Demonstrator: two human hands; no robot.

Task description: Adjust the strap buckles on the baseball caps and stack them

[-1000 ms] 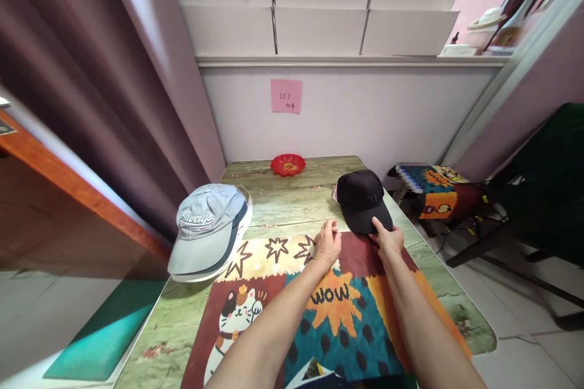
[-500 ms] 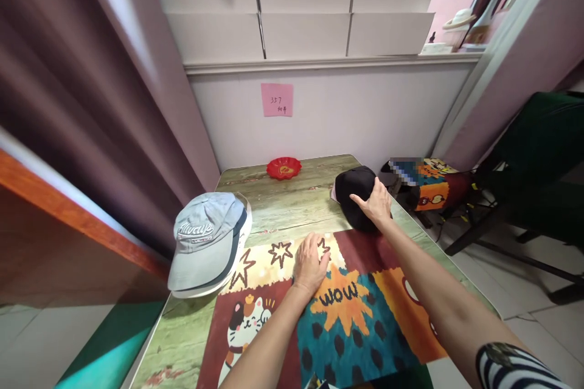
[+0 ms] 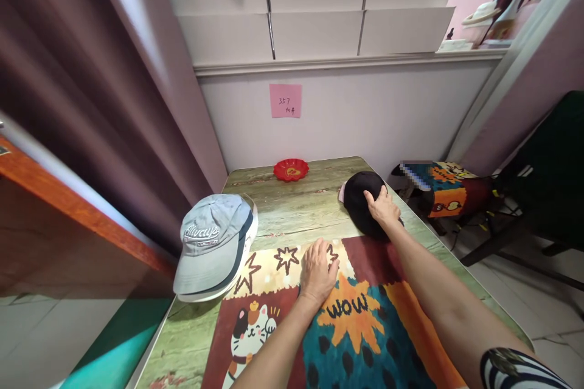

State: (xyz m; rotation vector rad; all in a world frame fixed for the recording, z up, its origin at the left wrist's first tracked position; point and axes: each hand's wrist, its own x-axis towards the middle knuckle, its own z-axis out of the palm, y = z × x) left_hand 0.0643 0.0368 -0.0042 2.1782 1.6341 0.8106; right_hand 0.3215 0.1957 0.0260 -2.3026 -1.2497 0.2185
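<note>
The person's right hand (image 3: 384, 205) is reaching forward and resting over the crown of a black cap (image 3: 358, 191), which is sitting towards the right edge of the table (image 3: 310, 206). The thumb is spreading well away from the fingers, and the fingers are bending over the dark fabric; whether they are gripping the cap or only lying on it, one cannot tell. A pale pink edge (image 3: 342, 192) is showing at the cap's left side. A striped sleeve (image 3: 524, 371) is covering the upper part of the right arm.

The left hand (image 3: 317, 272) is lying palm down on a patterned mat (image 3: 392, 352), its fingers loosely extended and close together, its thumb standing slightly apart, and it is holding nothing. Its wrist is lying just beside an orange burst that is bearing the word "WOW", while a painted cat is showing nearer the person.

To the left, a grey-blue cap (image 3: 214, 225) is lying on top of other headwear, a dark brim and a white one showing beneath it. A red scalloped dish (image 3: 291, 170) is standing near the table's far edge, and above it a pink note (image 3: 285, 101) is hanging on the wall (image 3: 365, 109)
</note>
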